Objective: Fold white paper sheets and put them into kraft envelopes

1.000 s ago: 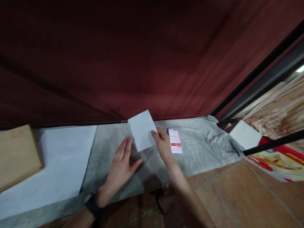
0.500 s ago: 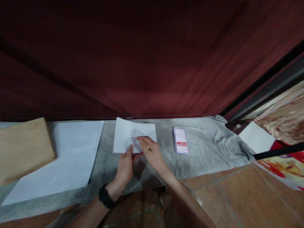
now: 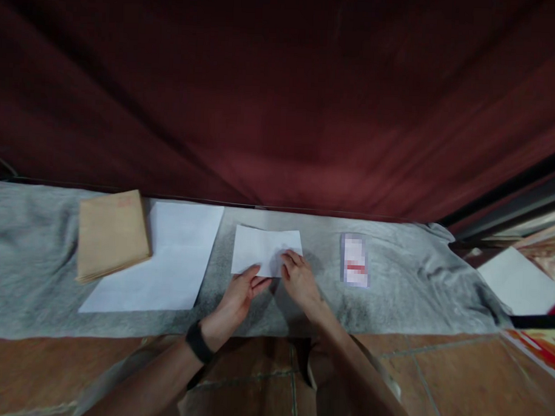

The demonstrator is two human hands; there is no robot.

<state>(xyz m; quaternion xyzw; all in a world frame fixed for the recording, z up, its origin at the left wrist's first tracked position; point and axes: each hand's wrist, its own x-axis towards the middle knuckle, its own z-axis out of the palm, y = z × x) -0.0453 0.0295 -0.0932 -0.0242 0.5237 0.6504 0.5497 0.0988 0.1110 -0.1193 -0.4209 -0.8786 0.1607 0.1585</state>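
Note:
A small white sheet of paper point(image 3: 258, 247), possibly folded, is in front of me at the middle of the grey cloth point(image 3: 402, 291). My left hand point(image 3: 238, 297) grips its near edge, thumb on top and fingers underneath. Over the near right corner lies my right hand point(image 3: 300, 281), its fingers bent and pressed together on the paper; its thumb is partly hidden. To the right rests a blurred-out oblong item point(image 3: 356, 259) with a red band. Farther left, a stack of brown envelopes point(image 3: 112, 235) partly covers large white paper point(image 3: 179, 265).
A dark red cloth point(image 3: 280, 123) hangs along the far side. At right are a dark bar point(image 3: 537, 321), another white sheet point(image 3: 521, 280) and a red-and-yellow printed piece point(image 3: 543, 351). Brown floor tiles point(image 3: 471, 384) lie along the near edge.
My right hand has moved from over the middle of the paper to its near right corner. My left hand still holds the near edge. The view has shifted left.

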